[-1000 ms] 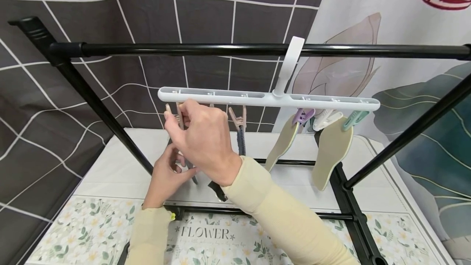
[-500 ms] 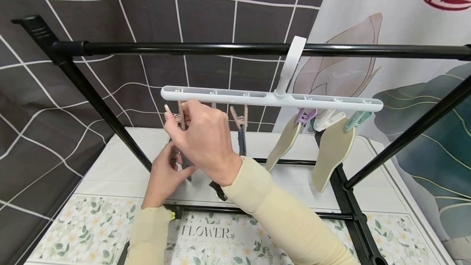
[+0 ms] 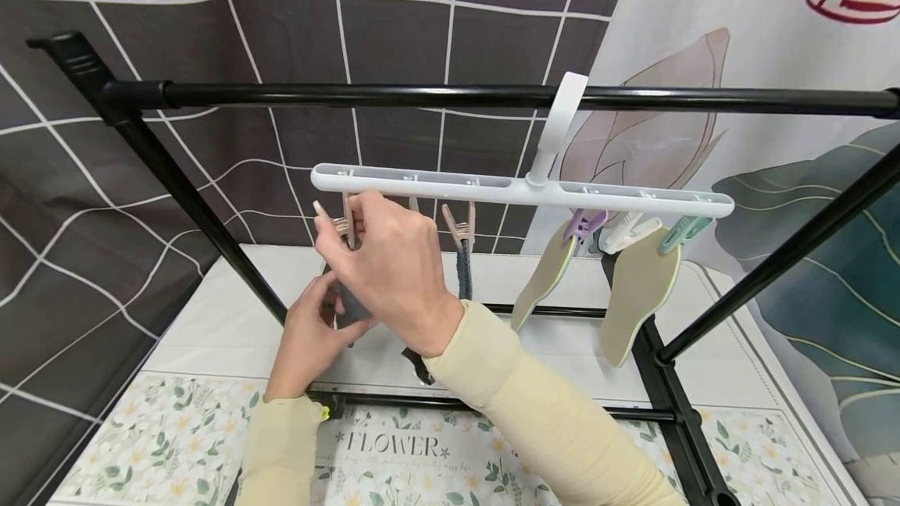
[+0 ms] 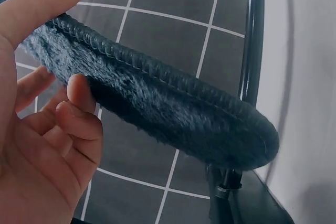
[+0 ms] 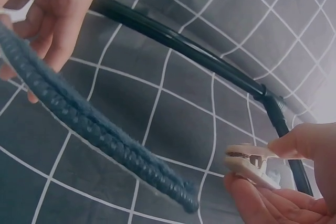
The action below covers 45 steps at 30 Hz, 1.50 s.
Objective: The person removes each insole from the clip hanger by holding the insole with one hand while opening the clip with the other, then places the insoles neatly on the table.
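Observation:
My left hand (image 3: 319,334) holds a fuzzy dark blue-grey insole (image 4: 157,93) with a stitched edge, thumb along one edge and fingers at the other side. In the head view the insole (image 3: 351,309) is partly hidden behind my right hand. My right hand (image 3: 394,264) pinches the handles of a pinkish clothespin (image 5: 244,163) under the left end of a white clip hanger (image 3: 415,180). In the right wrist view the insole's tip (image 5: 186,198) is apart from the clothespin's mouth. A similar dark insole (image 3: 464,272) hangs edge-on from another pink clothespin (image 3: 459,226).
The hanger hooks over a black rack's top bar (image 3: 351,94). Two pale insoles hang at right, the nearer one (image 3: 640,295) beside a purple clothespin (image 3: 586,223), a white clothespin (image 3: 628,231) and a green clothespin (image 3: 683,233). Black rack legs stand on the flower-printed tabletop (image 3: 162,428).
My left hand has shifted slightly left and the insole has turned, showing more of its grey face. The hanger has drifted a little right in view. My right hand stays nearly still.

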Available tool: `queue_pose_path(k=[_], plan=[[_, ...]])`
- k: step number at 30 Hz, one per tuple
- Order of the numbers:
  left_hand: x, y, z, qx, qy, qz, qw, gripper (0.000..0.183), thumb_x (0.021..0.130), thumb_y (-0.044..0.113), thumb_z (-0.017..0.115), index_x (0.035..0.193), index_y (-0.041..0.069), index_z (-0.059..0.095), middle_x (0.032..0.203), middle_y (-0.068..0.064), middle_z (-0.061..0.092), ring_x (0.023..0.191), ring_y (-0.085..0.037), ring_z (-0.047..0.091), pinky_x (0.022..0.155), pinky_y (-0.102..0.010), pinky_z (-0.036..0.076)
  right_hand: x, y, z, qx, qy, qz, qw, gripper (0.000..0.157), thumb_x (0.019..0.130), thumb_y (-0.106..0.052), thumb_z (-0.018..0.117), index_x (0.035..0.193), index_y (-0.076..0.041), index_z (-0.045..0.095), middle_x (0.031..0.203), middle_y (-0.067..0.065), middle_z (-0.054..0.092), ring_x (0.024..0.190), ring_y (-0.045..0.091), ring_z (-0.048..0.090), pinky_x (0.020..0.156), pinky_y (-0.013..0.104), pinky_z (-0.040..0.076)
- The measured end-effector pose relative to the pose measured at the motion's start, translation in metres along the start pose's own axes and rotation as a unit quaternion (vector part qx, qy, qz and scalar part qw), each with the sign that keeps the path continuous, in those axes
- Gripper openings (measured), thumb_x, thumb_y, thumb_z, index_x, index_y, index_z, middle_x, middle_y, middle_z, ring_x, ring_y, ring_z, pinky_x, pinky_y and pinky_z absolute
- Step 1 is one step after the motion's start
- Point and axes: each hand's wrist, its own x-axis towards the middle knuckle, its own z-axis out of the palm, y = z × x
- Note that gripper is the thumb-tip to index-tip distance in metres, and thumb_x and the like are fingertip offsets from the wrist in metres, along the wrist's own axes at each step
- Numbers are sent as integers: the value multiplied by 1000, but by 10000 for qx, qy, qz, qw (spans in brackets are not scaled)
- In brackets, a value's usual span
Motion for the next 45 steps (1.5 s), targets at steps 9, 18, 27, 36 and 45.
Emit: queue_pose_path(k=[9, 18, 27, 36, 45], plan=[[-1, 4, -6, 164, -75, 16, 9998, 73, 63, 30, 86, 128, 29, 52, 83, 9, 47, 70, -7, 45, 61, -23, 42, 2, 0, 1, -181, 171, -283, 9993, 26, 82, -24, 65, 66, -10, 50, 58, -6, 52, 44, 3, 46, 41, 14, 33], [-3, 3, -9, 314, -321, 43, 9990, 77, 64, 29, 85, 132, 30, 49, 86, 9, 47, 71, -7, 45, 61, -25, 42, 2, 1, 1, -208, 153, -249, 9994, 23, 82, -25, 67, 70, -10, 54, 64, -5, 60, 55, 4, 57, 48, 16, 43], [-4, 2, -9, 377, -491, 147, 9980, 78, 62, 26, 87, 130, 31, 50, 88, 10, 48, 73, -8, 46, 65, -28, 40, 4, 0, -1, 321, -1, -14, 9995, 21, 82, -26, 68, 84, -7, 60, 72, -1, 66, 66, 3, 63, 62, 11, 47], [-4, 2, -9, 363, -523, 231, 9977, 80, 61, 23, 87, 132, 29, 50, 91, 9, 49, 72, -7, 49, 64, -25, 41, 4, 0, -3, 1169, -167, 483, 9918, 30, 81, -22, 72, 98, 0, 62, 83, 4, 68, 69, 3, 64, 64, 6, 45], [-2, 4, -9, 366, -671, 268, 9967, 79, 61, 22, 87, 131, 26, 51, 88, 8, 48, 72, -9, 49, 63, -25, 42, 5, 3, -5, 1404, -309, 726, 9869, 27, 82, -15, 71, 101, 2, 63, 87, 8, 68, 72, 6, 66, 66, 6, 46]])
